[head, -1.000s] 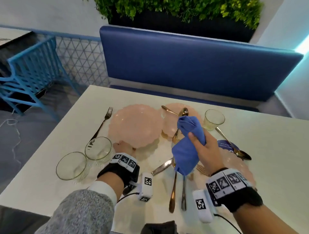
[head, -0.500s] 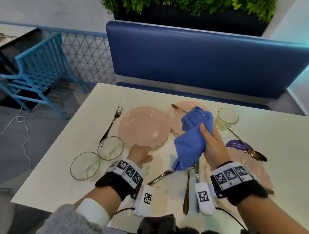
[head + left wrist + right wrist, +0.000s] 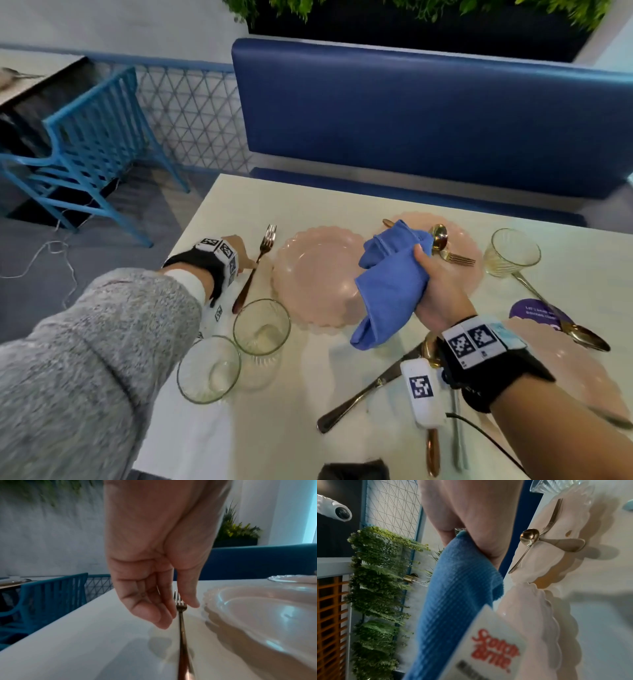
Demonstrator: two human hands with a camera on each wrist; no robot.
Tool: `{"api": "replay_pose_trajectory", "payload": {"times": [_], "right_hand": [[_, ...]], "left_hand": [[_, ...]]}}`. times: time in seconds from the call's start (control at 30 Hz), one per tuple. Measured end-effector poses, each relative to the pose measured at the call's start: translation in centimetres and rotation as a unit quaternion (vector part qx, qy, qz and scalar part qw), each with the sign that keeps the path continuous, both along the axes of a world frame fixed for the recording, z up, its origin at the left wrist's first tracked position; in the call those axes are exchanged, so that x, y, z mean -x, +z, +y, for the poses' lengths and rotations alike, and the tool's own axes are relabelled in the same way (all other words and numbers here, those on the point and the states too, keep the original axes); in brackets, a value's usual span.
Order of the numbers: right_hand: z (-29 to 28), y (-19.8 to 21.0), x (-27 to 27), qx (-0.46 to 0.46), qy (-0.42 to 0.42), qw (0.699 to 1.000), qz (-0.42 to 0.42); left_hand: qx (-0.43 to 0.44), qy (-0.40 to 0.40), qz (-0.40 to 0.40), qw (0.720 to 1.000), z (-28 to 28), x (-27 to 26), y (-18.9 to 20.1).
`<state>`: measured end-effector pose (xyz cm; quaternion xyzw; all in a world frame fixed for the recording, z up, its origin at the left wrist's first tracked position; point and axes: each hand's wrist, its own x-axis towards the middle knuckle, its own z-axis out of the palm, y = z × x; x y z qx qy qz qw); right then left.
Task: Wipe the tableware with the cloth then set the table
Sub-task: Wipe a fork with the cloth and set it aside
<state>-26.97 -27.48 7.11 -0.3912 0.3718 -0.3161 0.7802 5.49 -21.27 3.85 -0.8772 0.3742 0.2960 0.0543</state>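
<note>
My right hand (image 3: 423,274) grips a bunched blue cloth (image 3: 387,287) above the table, over the right rim of the nearest pink plate (image 3: 315,274). The right wrist view shows the cloth (image 3: 453,601) with its white label hanging from the hand. My left hand (image 3: 248,264) reaches to the dark-handled fork (image 3: 255,269) lying left of that plate. In the left wrist view the fingers (image 3: 164,620) stand left of the fork (image 3: 181,626) and the thumb right of it. The fork lies flat on the table (image 3: 308,202).
A second pink plate (image 3: 466,236) at the back carries a gold spoon (image 3: 439,236) and a fork (image 3: 457,258). A third plate (image 3: 575,373) is near right. Two glasses (image 3: 262,327) stand front left, one glass (image 3: 513,251) far right. A knife (image 3: 363,390) and other cutlery lie near.
My left hand has left the front rim of the nearest plate and moved far left to the fork. My right hand still holds the cloth, a little farther back.
</note>
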Motion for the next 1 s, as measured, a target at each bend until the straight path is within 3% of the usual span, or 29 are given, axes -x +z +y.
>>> {"api": "replay_pose_trajectory", "payload": {"times": [0.17, 0.3, 0.43, 0.47, 0.53, 0.6, 0.7, 0.77, 0.87, 1.0], "right_hand": [[-0.3, -0.3, -1.2, -0.01, 0.022, 0.999, 0.022], [-0.4, -0.7, -1.7, -0.025, 0.017, 0.999, 0.023], [-0.5, -0.7, -2.3, -0.027, 0.036, 0.999, 0.026], [-0.5, -0.6, -2.4, -0.029, 0.043, 0.998, 0.024], [-0.7, -0.5, -2.9, -0.037, 0.05, 0.998, 0.018], [-0.6, 0.0, -3.4, -0.045, 0.046, 0.998, 0.006], [-0.4, 0.7, -4.6, -0.033, 0.046, 0.998, -0.037], [-0.2, 0.9, -5.3, -0.014, 0.027, 0.999, -0.028], [0.6, 0.2, -4.9, 0.025, 0.005, 0.999, 0.038], [1.2, -0.7, -1.8, 0.062, -0.024, 0.994, 0.085]], "left_hand": [[-0.049, -0.021, -0.015, 0.998, -2.1, -1.5, -3.7], [-0.056, -0.034, 0.017, 0.998, -1.9, -2.0, -3.9], [0.06, 0.02, 0.059, 0.996, -1.3, -1.4, -1.1], [0.114, 0.062, 0.099, 0.987, -1.3, -1.1, 0.0], [0.24, 0.142, 0.19, 0.941, -1.5, 0.1, 2.8], [0.293, 0.135, 0.257, 0.911, -1.4, 2.9, 6.0], [0.313, 0.054, 0.327, 0.89, -0.2, 9.6, 8.8], [0.318, 0.027, 0.347, 0.882, 0.8, 13.9, 8.4], [0.325, 0.023, 0.311, 0.893, 2.3, 18.5, 6.6], [0.302, 0.054, 0.33, 0.893, 4.0, 22.3, 5.6]]}}
